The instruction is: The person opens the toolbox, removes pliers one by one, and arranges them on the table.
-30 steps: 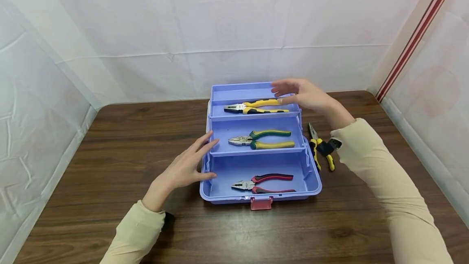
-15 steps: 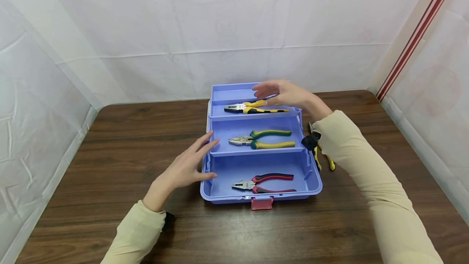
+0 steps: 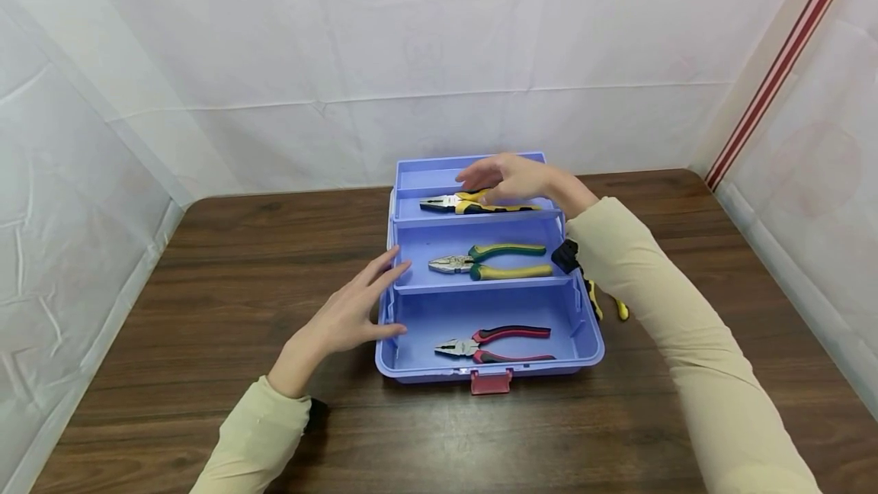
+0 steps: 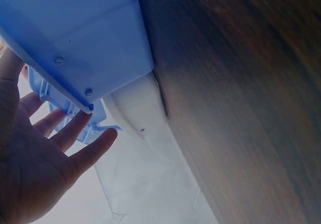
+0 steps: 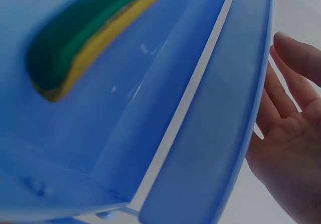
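the right hand (image 3: 511, 178) has been shifted leftward over the yellow-handled pliers (image 3: 473, 202) in the toolbox (image 3: 418, 368) top tray, fingers relaxed, nothing gripped. the left hand (image 3: 346, 315) is rested open-fingered against the box's left wall.

The right arm hides most of the yellow pliers (image 3: 620, 309) on the bench (image 3: 206, 265). The right hand (image 3: 511, 178) covers part of the top pliers' (image 3: 473, 203) handles.

Yellow-and-black pliers (image 3: 473, 202) lie flat in the open blue toolbox's (image 3: 583, 341) top tray.
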